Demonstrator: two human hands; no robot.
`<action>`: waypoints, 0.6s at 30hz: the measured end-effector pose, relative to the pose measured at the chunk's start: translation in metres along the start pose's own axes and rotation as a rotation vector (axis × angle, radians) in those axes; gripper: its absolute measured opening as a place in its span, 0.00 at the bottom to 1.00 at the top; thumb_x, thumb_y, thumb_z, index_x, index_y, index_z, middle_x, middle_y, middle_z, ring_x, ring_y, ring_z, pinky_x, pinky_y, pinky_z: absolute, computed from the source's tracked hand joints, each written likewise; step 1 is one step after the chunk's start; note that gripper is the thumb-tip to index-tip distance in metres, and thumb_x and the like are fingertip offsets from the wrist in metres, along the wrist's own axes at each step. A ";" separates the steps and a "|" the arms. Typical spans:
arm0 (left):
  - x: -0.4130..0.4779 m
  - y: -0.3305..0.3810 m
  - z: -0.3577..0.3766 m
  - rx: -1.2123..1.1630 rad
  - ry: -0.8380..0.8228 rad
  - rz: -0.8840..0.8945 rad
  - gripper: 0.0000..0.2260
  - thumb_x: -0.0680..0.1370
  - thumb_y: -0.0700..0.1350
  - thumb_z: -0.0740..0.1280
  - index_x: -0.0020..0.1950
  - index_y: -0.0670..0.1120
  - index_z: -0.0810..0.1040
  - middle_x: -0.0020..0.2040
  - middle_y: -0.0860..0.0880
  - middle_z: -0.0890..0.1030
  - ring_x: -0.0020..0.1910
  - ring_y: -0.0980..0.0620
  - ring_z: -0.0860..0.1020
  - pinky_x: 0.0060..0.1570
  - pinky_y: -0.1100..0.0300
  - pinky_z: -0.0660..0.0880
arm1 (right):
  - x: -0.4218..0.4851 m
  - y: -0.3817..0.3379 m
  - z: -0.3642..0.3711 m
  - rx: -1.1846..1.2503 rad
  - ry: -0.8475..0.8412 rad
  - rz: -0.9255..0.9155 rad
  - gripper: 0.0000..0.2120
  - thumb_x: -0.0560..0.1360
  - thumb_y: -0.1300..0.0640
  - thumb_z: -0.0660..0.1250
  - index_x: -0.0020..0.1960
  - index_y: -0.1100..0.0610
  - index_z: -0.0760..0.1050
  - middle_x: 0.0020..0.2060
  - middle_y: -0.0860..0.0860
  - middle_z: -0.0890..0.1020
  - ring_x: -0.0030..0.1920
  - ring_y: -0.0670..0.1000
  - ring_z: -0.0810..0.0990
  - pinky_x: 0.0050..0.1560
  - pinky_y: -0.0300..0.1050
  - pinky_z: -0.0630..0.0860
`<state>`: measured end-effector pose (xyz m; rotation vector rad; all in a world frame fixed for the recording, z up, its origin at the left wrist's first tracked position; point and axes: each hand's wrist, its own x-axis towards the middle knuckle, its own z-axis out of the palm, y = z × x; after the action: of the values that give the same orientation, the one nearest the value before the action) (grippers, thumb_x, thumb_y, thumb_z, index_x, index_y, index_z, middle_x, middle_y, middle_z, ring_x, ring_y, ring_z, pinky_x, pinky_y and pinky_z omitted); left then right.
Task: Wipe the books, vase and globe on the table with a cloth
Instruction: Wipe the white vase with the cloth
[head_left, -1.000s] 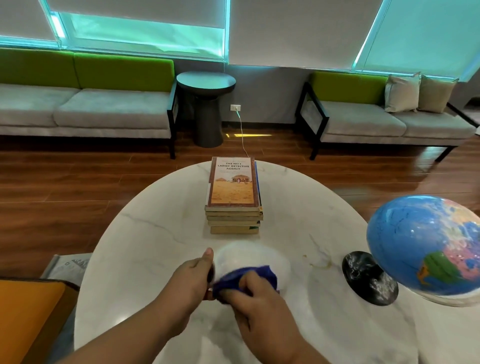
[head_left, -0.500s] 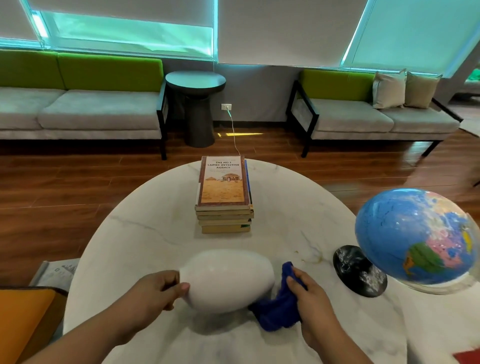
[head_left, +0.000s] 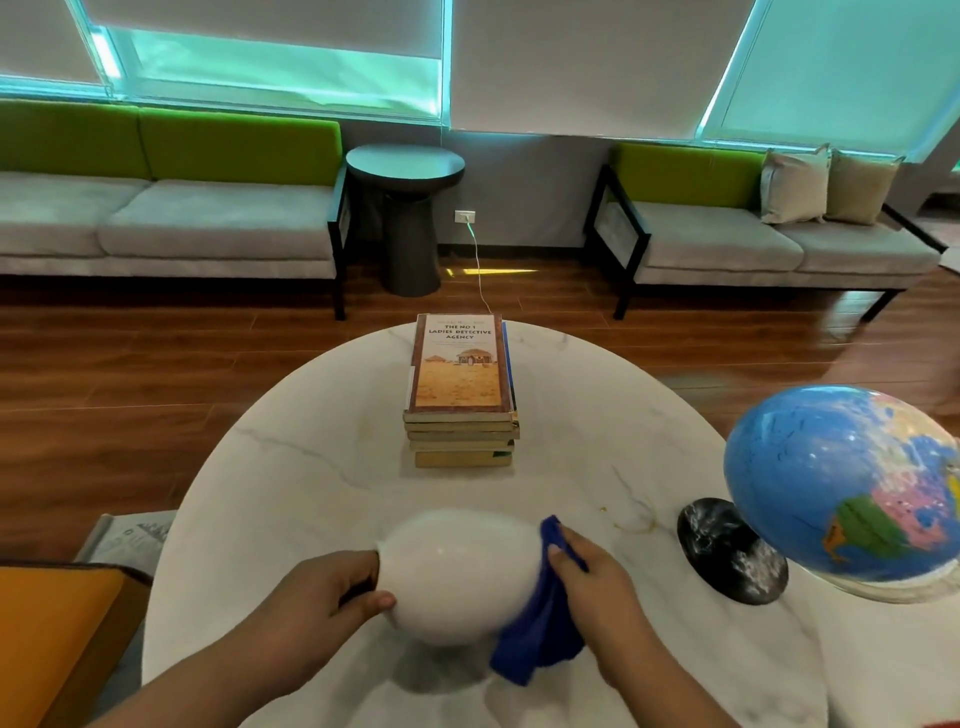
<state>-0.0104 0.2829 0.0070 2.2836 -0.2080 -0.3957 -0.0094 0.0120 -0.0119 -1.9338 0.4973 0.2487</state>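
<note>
the left hand (head_left: 332, 597) has its fingers and thumb curled round the narrow neck end of the vase (head_left: 462, 577), gripping it. the vase is a smooth, glossy white egg shape, held on its side with the neck to the left and the wide rounded end to the right; a soft shadow lies on the table under it, and whether it touches the top cannot be told. the right hand (head_left: 597, 587) clutches the cloth (head_left: 540, 634), fingers bent over it and pressing it against the wide end of the vase. the cloth is deep blue, soft and fuzzy, bunched, with a loose fold hanging down towards the table.

the table (head_left: 291, 467) is round-edged white marble with thin grey veins and a polished sheen. the books (head_left: 460, 395) stand in a neat stack near its far middle, well apart from the vase: paperbacks with yellowed page edges, the top cover sandy orange with a hut. the globe (head_left: 841, 483) is at the right, a shiny blue sphere with pink and green land, tilted above a flat round black base (head_left: 732, 551) flecked with white.

beyond lie a dark plank floor (head_left: 156, 374), a round dark side table (head_left: 405, 166), and grey sofas (head_left: 208, 223) with green backs.
</note>
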 end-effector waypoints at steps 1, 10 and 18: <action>-0.001 -0.001 0.001 0.041 0.000 0.037 0.04 0.77 0.49 0.68 0.49 0.51 0.81 0.45 0.58 0.83 0.46 0.62 0.77 0.46 0.67 0.75 | 0.003 0.000 -0.002 -0.030 -0.026 0.030 0.14 0.81 0.56 0.59 0.64 0.52 0.76 0.53 0.51 0.80 0.53 0.51 0.78 0.60 0.49 0.74; 0.005 0.016 0.002 -0.061 -0.093 -0.120 0.10 0.75 0.50 0.71 0.47 0.44 0.81 0.39 0.48 0.81 0.36 0.54 0.74 0.38 0.64 0.72 | -0.039 -0.034 0.026 -0.366 -0.114 -0.534 0.16 0.77 0.49 0.64 0.64 0.40 0.72 0.45 0.36 0.69 0.50 0.40 0.72 0.55 0.31 0.68; 0.001 0.026 0.014 -0.553 -0.018 -0.349 0.11 0.80 0.39 0.64 0.43 0.32 0.71 0.28 0.47 0.67 0.25 0.55 0.64 0.27 0.64 0.63 | -0.033 0.017 0.019 0.012 0.181 -0.338 0.15 0.74 0.54 0.69 0.48 0.31 0.75 0.50 0.40 0.79 0.53 0.38 0.77 0.54 0.28 0.69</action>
<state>-0.0147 0.2554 0.0175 1.7635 0.2686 -0.5718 -0.0451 0.0313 -0.0208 -2.0019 0.2809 -0.1476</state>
